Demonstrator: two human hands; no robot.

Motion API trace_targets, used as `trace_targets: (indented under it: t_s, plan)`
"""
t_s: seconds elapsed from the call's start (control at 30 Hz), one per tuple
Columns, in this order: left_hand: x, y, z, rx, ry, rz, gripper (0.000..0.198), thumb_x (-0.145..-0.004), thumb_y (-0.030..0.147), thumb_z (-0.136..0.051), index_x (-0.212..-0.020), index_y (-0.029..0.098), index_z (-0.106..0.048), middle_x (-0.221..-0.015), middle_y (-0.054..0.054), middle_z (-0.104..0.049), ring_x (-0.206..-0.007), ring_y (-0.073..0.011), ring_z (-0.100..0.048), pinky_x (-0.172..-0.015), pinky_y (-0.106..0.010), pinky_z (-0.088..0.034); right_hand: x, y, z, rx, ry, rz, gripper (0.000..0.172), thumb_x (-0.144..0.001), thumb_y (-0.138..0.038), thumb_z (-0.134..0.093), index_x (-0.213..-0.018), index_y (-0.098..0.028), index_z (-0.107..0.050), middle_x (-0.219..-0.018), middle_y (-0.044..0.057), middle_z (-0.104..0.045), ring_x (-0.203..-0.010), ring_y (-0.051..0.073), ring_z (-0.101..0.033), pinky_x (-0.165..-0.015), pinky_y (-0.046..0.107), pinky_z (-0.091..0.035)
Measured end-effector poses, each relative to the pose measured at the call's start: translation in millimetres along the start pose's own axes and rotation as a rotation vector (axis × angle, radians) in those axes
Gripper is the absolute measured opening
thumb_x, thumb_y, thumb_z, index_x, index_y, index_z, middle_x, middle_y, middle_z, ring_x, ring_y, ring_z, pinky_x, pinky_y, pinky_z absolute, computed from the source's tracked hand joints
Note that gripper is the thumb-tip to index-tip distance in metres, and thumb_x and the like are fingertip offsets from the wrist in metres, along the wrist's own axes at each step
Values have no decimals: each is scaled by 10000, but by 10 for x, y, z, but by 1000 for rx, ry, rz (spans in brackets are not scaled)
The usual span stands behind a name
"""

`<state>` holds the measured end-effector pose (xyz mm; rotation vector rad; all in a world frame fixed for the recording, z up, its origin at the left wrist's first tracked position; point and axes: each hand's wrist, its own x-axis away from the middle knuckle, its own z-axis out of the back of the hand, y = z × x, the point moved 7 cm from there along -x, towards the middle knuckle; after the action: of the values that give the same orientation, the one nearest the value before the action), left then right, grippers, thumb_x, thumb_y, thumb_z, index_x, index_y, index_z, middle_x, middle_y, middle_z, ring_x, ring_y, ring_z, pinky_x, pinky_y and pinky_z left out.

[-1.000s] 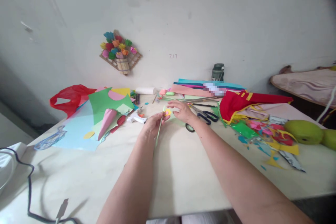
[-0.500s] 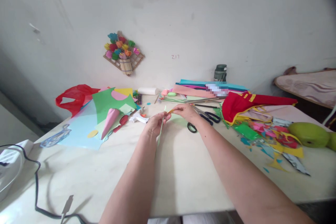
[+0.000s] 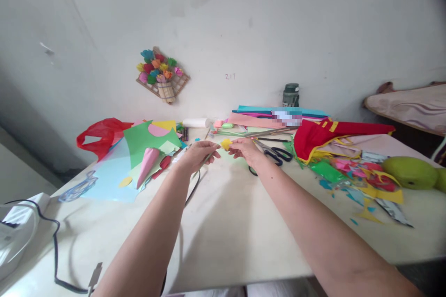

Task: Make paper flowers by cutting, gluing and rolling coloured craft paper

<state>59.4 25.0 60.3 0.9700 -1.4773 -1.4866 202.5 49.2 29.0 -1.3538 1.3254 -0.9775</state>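
Note:
My right hand [image 3: 244, 149] pinches a small yellow paper piece [image 3: 226, 144] with its fingertips. The fingers of my left hand [image 3: 204, 153] are closed just left of the yellow piece. A thin, dull green strip [image 3: 208, 157] shows between those left fingers, mostly hidden by them. Below the left wrist a dark cord [image 3: 193, 190] curves across the table. Partly covered by the left hand is a white glue gun [image 3: 178, 155]. Black-handled scissors [image 3: 278, 154] lie beside my right wrist.
Left on the table are a pink paper cone [image 3: 148, 164], coloured paper sheets [image 3: 139, 137] and a red plastic bag [image 3: 104, 137]. To the right lie red cloth [image 3: 313, 137], paper scraps [image 3: 365, 185] and a green plush object [image 3: 407, 172]. A bottle [image 3: 290, 95] stands behind.
My left hand has turned over and shifted left, its back now facing up. The yellow piece shows more fully in my right fingertips. The upright green strip no longer stands out.

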Motion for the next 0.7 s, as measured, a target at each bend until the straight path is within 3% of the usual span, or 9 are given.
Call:
trace_targets:
  t_s: [0.27,0.5,0.6,0.7]
  plan:
    - [121,-191,240,-63,-3,36,227,-672,310,-646,-721,93,-598,-547,-67,-601,-328,-25,-363,-315,-158,-165,5,119,-235,-7,-75,-8,53,-614,-166,-646,-609,-127,-612,-583,43,-647,-456,87,-556,-389,162,-409]
    - [172,-300,351,-90,17,87,222,-646,284,-663,-717,88,-585,-631,-104,-639,-363,-51,-454,-317,-155,-201,26,216,-380,45,-104,-43,92,-586,-193,-673,-603,-123,-615,-563,46,-634,-425,89,-523,-389,184,-384]
    - [178,-334,377,-74,4,80,212,-644,267,-661,-728,88,-584,-645,-109,-644,-379,-58,-473,-327,-155,-236,1,269,-320,261,-52,-41,68,-584,-189,-652,-554,-144,-610,-533,29,-619,-417,85,-486,-395,194,-338]
    - [186,-342,372,-60,4,79,208,-649,269,-650,-746,105,-567,-619,-96,-640,-366,-66,-466,-330,-166,-255,-31,292,-249,728,24,19,55,-539,-172,-655,-499,-179,-618,-480,2,-572,-470,112,-492,-442,219,-311]
